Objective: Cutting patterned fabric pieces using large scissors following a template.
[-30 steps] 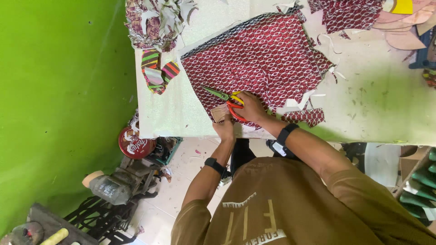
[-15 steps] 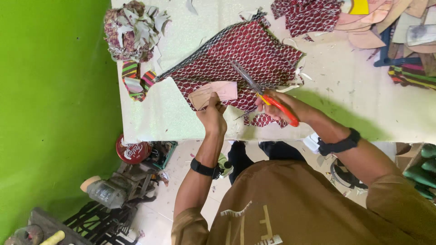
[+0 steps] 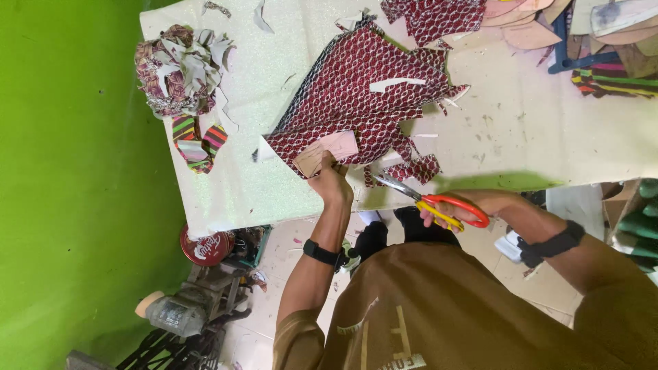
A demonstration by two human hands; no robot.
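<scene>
Pale cream is the table (image 3: 288, 199), a long worktop beside a bright green wall (image 3: 62, 171). Spread over the middle of it lies the dark red patterned fabric (image 3: 363, 96), its cut end hanging just inside the near edge, likely so the blades can get at it without the person leaning in. More of the same red cloth (image 3: 439, 17) sits at the far edge. Off at the far left corner, a heap of offcuts (image 3: 179, 68), pushed clear of the working patch, and just below it some striped scraps (image 3: 195, 140). At the right end, a stack of pale cut shapes and striped cloth (image 3: 610, 58).

Now the smaller players. A pinkish paper template (image 3: 327, 151) lies flat on the fabric's near end, and the left hand (image 3: 331, 183) is on it, fingers closed down and pressing, it seems to stop it shifting on the cloth. The right hand (image 3: 473, 205) hovers off the near edge, curled snugly through the red and yellow handles of the scissors (image 3: 428, 200); blades nearly closed, tips pointing towards a ragged red scrap (image 3: 411, 168) by the edge. Black bands on both wrists.
</scene>
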